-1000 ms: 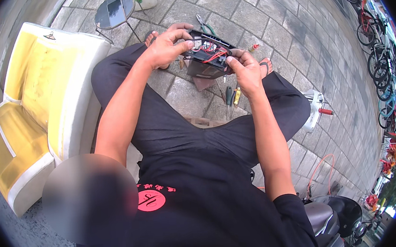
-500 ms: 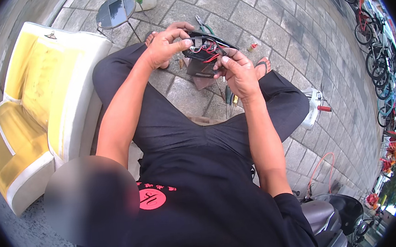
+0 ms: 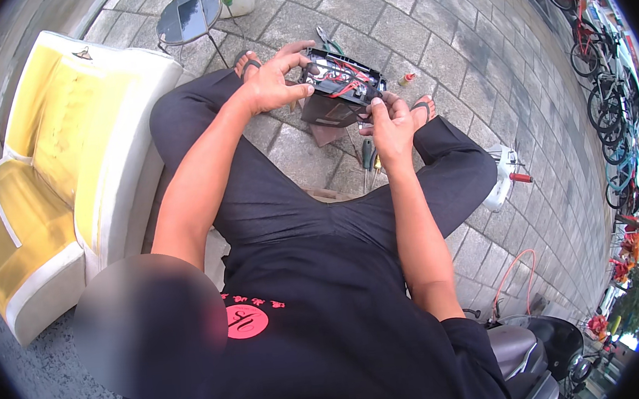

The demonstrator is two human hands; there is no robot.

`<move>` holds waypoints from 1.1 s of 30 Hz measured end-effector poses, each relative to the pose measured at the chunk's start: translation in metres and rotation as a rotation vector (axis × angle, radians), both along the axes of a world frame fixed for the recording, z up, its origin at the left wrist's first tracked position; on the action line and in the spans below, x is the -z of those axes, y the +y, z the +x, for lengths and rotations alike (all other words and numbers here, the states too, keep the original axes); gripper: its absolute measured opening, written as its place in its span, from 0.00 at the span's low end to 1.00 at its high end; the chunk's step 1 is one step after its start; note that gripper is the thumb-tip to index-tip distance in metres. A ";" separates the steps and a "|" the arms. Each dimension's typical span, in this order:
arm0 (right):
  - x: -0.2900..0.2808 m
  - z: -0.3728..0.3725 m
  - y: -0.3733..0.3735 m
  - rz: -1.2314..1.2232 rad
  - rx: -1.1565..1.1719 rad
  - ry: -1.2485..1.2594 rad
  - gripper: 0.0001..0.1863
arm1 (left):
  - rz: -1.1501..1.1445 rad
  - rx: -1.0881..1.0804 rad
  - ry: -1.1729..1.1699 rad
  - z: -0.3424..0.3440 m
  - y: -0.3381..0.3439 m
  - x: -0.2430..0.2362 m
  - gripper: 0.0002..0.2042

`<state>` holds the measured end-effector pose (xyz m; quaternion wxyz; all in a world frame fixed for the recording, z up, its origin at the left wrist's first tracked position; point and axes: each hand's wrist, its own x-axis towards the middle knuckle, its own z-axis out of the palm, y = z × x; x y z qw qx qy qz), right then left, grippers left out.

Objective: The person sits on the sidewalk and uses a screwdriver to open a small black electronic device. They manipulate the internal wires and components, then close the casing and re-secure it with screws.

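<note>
An open-topped black box (image 3: 325,112) with red wires and pale parts inside sits between my feet. My left hand (image 3: 275,82) holds its left end, thumb on the near side and fingers curled over the far corner. At the right end, the fingers of my right hand (image 3: 391,123) are pinched against the box's corner, near a dark strap or cable. Part of that corner is hidden behind the fingers. Just below stands a screwdriver with a dark green handle (image 3: 367,150), next to a yellow-handled tool (image 3: 377,162). Beyond the box lie green-handled pliers (image 3: 331,45).
A yellow-and-white padded seat (image 3: 74,175) stands at my left. A small round black stool (image 3: 188,17) is at the far left. A small red-and-yellow bottle (image 3: 407,78) lies on the paving. A white device with a red handle (image 3: 501,177) is at my right, a parked scooter (image 3: 534,348) lower right.
The strap or cable has lowered toward the box, and more of the wired inside shows. My right hand has shifted slightly right and down; my left thumb has moved down along the box's end.
</note>
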<state>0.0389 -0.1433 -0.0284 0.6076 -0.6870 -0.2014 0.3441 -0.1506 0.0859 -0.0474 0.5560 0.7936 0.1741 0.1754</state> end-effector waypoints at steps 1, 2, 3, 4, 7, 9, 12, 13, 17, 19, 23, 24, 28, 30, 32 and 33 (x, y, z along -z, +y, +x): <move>0.004 -0.001 -0.001 0.029 -0.001 0.046 0.21 | -0.016 0.006 -0.008 0.000 0.000 -0.001 0.18; 0.012 -0.001 -0.002 0.059 -0.002 0.092 0.21 | -0.032 0.012 -0.016 0.000 -0.001 -0.002 0.19; 0.013 -0.004 -0.002 0.088 -0.004 0.139 0.20 | -0.049 0.017 -0.023 -0.001 -0.003 -0.003 0.20; 0.014 -0.007 -0.001 0.081 0.004 0.170 0.20 | -0.109 0.011 -0.038 -0.001 -0.005 -0.003 0.20; 0.017 -0.018 0.000 0.057 0.042 0.265 0.18 | -0.226 0.010 -0.072 0.000 -0.007 -0.003 0.22; 0.019 -0.024 0.002 0.012 0.044 0.327 0.18 | -0.221 0.024 -0.077 -0.001 -0.006 -0.003 0.22; 0.020 -0.029 0.007 -0.063 0.033 0.428 0.14 | -0.283 0.023 -0.066 -0.001 -0.008 -0.005 0.23; 0.021 -0.029 0.008 -0.085 0.004 0.472 0.13 | -0.194 0.017 -0.032 -0.001 -0.008 -0.007 0.24; 0.018 -0.028 0.010 -0.179 -0.070 0.448 0.11 | 0.006 0.005 0.052 -0.004 -0.009 -0.015 0.26; 0.006 -0.026 0.013 -0.274 -0.185 0.335 0.11 | -0.035 0.001 0.065 -0.005 -0.009 -0.016 0.26; -0.012 -0.022 0.020 -0.391 -0.380 0.166 0.11 | -0.044 -0.015 -0.012 -0.006 -0.003 0.000 0.33; -0.011 -0.020 0.021 -0.402 -0.369 0.133 0.11 | 0.005 -0.016 -0.055 -0.002 -0.004 -0.006 0.36; -0.013 -0.013 0.019 -0.426 -0.371 -0.051 0.14 | -0.247 -0.119 0.124 0.003 -0.014 -0.027 0.45; -0.016 -0.010 0.018 -0.443 -0.406 -0.201 0.17 | -0.368 -0.254 0.118 0.013 -0.018 -0.030 0.49; -0.018 -0.007 0.017 -0.476 -0.452 -0.385 0.18 | -0.462 -0.224 0.177 0.016 -0.012 -0.024 0.47; -0.014 -0.005 0.015 -0.444 -0.430 -0.402 0.18 | -0.507 -0.191 0.170 0.016 -0.010 -0.023 0.46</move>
